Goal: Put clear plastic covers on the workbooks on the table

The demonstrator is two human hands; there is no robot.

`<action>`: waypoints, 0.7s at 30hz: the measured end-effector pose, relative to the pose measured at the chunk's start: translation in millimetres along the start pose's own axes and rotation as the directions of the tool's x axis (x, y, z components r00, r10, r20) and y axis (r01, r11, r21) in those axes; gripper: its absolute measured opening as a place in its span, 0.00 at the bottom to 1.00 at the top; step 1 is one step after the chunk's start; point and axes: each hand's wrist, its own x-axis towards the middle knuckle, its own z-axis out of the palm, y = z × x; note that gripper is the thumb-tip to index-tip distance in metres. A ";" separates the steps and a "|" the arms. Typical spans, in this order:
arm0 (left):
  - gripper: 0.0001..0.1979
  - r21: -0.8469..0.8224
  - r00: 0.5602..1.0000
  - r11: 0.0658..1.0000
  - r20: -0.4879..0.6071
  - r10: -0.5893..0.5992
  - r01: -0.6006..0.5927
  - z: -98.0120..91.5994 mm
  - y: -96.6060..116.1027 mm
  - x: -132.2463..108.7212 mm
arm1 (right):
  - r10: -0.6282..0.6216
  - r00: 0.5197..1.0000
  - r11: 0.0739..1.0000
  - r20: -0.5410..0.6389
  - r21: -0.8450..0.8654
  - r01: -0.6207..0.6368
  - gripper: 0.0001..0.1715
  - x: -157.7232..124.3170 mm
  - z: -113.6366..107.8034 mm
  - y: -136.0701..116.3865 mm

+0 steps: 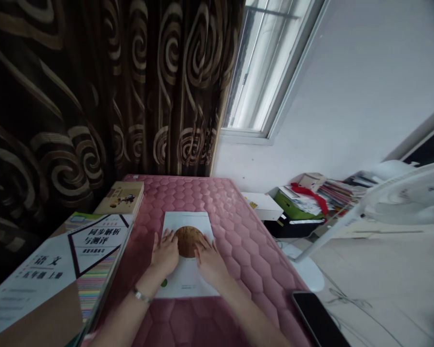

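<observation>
A white sheet of card or paper [186, 222] lies on a pink quilted mattress [217, 212], printed or topped with a round brown disc with a cork-like look [186, 241]. My left hand [165, 251] rests flat on the sheet, its fingertips at the disc's left edge. My right hand [210, 262] lies on the sheet too, with its fingers reaching the disc's lower right edge. Neither hand grips anything I can see. A metal bracelet [142, 295] circles my left wrist.
Stacked Chinese language workbooks [47, 274] and a smaller book [121, 198] lie along the mattress's left edge. A black smartphone [316, 320] sits at its lower right corner. Beyond stand a white fan [408, 197], piled papers [304, 200], a patterned curtain [65, 106] and a window [267, 62].
</observation>
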 end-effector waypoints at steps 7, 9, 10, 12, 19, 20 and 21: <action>0.24 -0.055 0.991 0.991 0.059 0.122 -0.118 11.2 6.0 79.5 | -0.028 0.997 0.987 0.067 0.157 0.017 0.35 107.1 12.0 -13.7; 0.25 -0.048 0.994 0.994 0.046 0.096 -0.094 17.2 -1.3 82.3 | -0.018 0.996 0.994 0.085 0.112 0.009 0.36 114.1 16.5 -2.8; 0.26 -0.042 0.997 0.997 0.033 0.072 -0.071 19.4 -6.2 81.9 | -0.004 0.997 0.997 0.080 0.078 -0.003 0.36 114.5 17.7 4.3; 0.27 -0.024 1.000 1.000 0.004 0.003 -0.003 21.9 -16.8 79.8 | 0.055 0.996 0.998 0.064 0.013 -0.056 0.37 112.3 18.1 19.2; 0.28 0.074 0.993 0.990 -0.009 -0.118 0.118 17.5 -34.6 79.1 | 0.241 0.970 0.969 0.000 -0.050 -0.241 0.38 105.7 20.8 42.7; 0.28 0.082 0.992 0.988 -0.009 -0.129 0.129 16.1 -33.0 78.4 | 0.238 0.971 0.970 0.002 -0.051 -0.237 0.38 106.0 21.1 43.1; 0.28 0.090 0.989 0.985 -0.011 -0.148 0.149 15.0 -30.3 76.4 | 0.239 0.971 0.970 0.009 -0.053 -0.238 0.38 106.5 20.7 43.4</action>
